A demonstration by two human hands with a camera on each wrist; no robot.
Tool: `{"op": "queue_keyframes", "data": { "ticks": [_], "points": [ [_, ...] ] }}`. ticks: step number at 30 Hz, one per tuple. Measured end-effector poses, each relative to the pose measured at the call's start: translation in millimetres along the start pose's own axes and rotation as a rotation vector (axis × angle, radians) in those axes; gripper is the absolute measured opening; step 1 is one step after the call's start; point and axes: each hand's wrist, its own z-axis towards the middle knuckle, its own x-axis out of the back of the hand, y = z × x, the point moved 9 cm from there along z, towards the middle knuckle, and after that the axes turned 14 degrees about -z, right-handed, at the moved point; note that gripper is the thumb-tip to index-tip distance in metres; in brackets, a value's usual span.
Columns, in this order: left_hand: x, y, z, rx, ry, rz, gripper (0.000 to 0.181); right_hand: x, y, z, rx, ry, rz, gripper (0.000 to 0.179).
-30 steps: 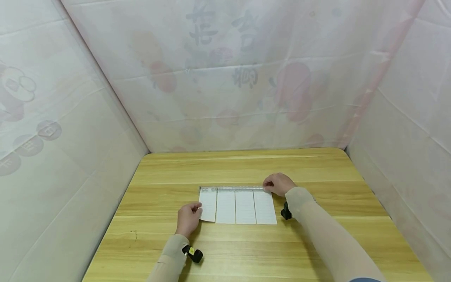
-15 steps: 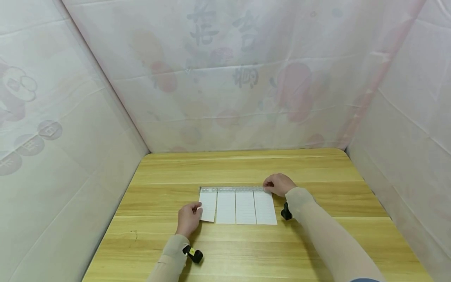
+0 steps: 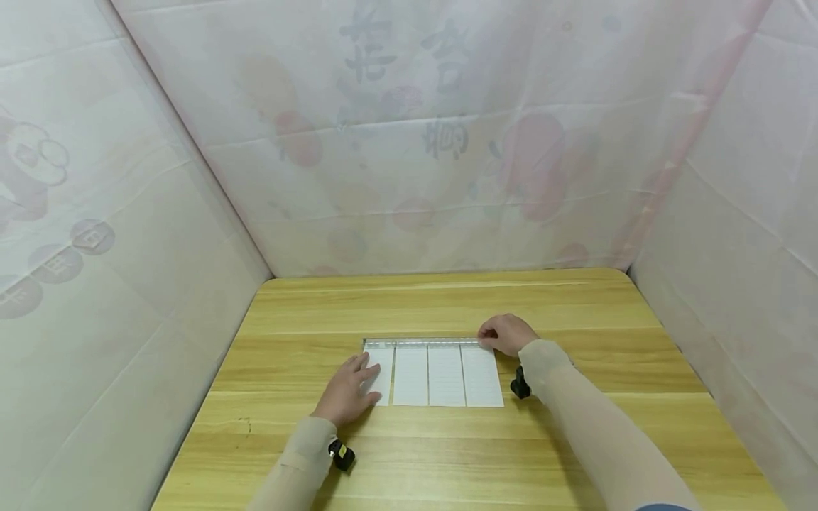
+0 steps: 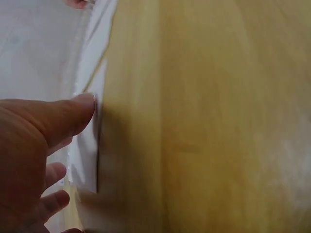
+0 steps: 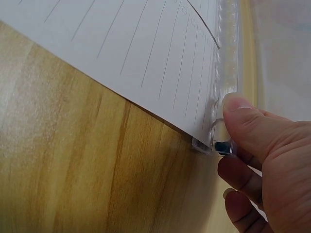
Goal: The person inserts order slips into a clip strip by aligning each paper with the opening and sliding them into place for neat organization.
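Several white lined paper slips lie side by side on the table. A clear plastic ruler with a wavy edge lies across their top ends. My left hand has its fingers spread over the leftmost slip, covering its left side. In the left wrist view the thumb reaches over the paper near its lower edge. At the ruler's right end, my right hand pinches the plastic, thumb on top and fingers curled at the edge. The rightmost slip shows printed lines and small boxes.
The wooden table has rounded far corners. Pale printed cloth walls stand at its back and both sides. A small black camera sits on the left wrist and another black camera on the right.
My left hand has let go of the leftmost slip's left edge and spread its fingers over it. The slip's raised lower end now lies level with the others. The right hand stays put.
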Motion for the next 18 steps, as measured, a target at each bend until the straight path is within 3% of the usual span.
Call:
{"op": "queue_keyframes", "data": {
  "ticks": [5,18],
  "points": [
    [-7.3,2.4,-0.7,-0.059,-0.058,0.065,0.058,0.3,-1.2,0.1,0.013,0.003,0.0,0.009],
    [-9.8,3.9,1.6,-0.04,-0.09,0.08,0.058,-0.5,0.8,0.3,0.005,0.01,-0.005,0.008]
  ]
}}
